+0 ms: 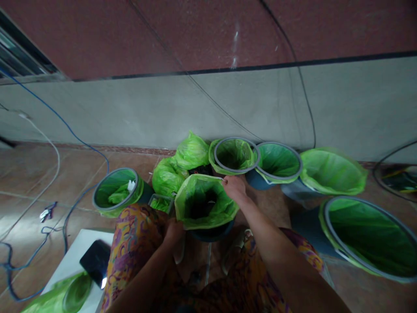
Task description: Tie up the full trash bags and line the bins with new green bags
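A green trash bag [224,214] is spread open between my hands, with dark contents showing at its bottom. It sits in a dark bin [215,234] between my knees. My right hand [235,188] pinches the bag's edge at the upper right. Lower down, my left hand [174,231] is closed on the edge at the near left. Just left of the bag stands a small clear box [161,202] with green plastic inside. Two filled green bags [192,150] lie behind it against the wall.
Several lined bins surround me: one with a grey rim [236,154], a blue one [278,161], a large one at right [371,234] and one at left [117,191]. A phone [97,261] and a roll of green bags [61,295] lie on a white surface. Blue cable [70,217] crosses the floor.
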A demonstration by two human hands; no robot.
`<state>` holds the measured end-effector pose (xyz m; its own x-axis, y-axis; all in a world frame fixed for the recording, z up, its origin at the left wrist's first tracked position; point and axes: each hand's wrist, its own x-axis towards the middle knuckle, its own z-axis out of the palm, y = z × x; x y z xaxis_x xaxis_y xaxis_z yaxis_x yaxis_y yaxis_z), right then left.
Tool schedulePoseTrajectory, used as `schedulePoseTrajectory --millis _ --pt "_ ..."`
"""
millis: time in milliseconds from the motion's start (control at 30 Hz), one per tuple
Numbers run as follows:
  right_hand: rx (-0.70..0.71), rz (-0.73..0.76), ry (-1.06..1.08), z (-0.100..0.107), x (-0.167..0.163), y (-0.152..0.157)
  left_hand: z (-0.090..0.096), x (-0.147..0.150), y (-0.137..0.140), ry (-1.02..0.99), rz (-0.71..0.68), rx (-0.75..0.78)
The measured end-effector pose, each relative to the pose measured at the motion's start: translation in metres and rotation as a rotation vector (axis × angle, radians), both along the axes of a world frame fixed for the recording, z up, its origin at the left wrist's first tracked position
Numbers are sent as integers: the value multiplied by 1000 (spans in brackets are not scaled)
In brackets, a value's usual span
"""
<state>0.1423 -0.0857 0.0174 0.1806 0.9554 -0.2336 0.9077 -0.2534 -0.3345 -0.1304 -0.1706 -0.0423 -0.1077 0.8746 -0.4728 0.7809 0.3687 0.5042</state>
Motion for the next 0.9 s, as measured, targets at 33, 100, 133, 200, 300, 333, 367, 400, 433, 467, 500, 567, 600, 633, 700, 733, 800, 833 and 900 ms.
schedulePoseTrajectory --millis 33,100,133,200,300,333,367,400,433,467,500,567,600,633,700,733,800,833,900 --pt "2 3 0 0 0 0 4 0 0 -54 86 -39" --pt "12 11 1 0 1 -1 14 2 0 -245 306 -132" --pt "20 13 4 0 1 -1 20 3 1 -358 411 -176" --pt "43 11 16 1 3 -1 30 3 2 -555 535 -240" --pt "81 -21 62 3 5 -2 46 2 10 -732 601 -251" --pt "95 -39 94 4 6 -2 51 2 14 -768 614 -228" --pt "117 -56 139 6 7 -2 58 3 19 -795 625 -196" --pt "148 -74 200 7 8 -2 65 4 24 -821 630 -156" --pt "191 -89 276 8 8 -1 73 6 30 -850 627 -108" --pt "241 -102 369 9 8 0 82 8 37 -884 618 -57" --pt "299 -117 479 9 8 1 93 12 44 -923 603 -8" --pt "399 -152 740 9 7 3 115 19 57 -995 559 76" --pt "426 -172 873 9 6 4 126 23 63 -1026 534 111" --pt "435 -198 991 9 5 5 136 26 68 -1056 513 145" --pt "424 -257 1146 11 3 6 154 32 75 -1103 486 196" --pt "424 -277 1185 13 3 6 161 35 77 -1122 475 217" --pt "468 -264 1236 20 2 6 170 38 77 -1146 436 259" --pt "502 -237 1260 25 2 6 173 40 77 -1152 407 290" --pt "521 -201 1300 34 2 4 177 43 77 -1137 378 346"
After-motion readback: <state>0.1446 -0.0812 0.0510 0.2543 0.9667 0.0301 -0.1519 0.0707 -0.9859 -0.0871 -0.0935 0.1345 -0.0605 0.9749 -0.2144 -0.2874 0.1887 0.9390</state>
